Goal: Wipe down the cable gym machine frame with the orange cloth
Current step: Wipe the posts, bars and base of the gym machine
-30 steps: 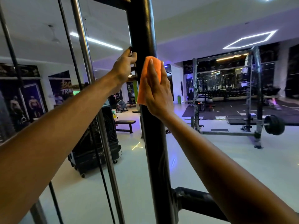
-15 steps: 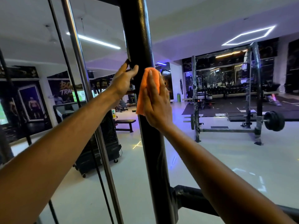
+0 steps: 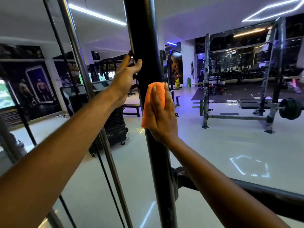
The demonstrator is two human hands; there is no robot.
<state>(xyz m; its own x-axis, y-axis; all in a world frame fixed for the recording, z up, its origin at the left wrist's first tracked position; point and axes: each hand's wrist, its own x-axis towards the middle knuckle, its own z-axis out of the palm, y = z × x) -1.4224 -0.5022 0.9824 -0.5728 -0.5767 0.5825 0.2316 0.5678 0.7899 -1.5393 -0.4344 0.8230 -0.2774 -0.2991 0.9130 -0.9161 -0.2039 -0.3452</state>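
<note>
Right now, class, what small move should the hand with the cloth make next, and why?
Probably slide the right hand further down the post. Its flat fingers press the orange cloth against the post, and a long bare stretch shows below. The left hand rests on the post higher up, steadying.
</note>
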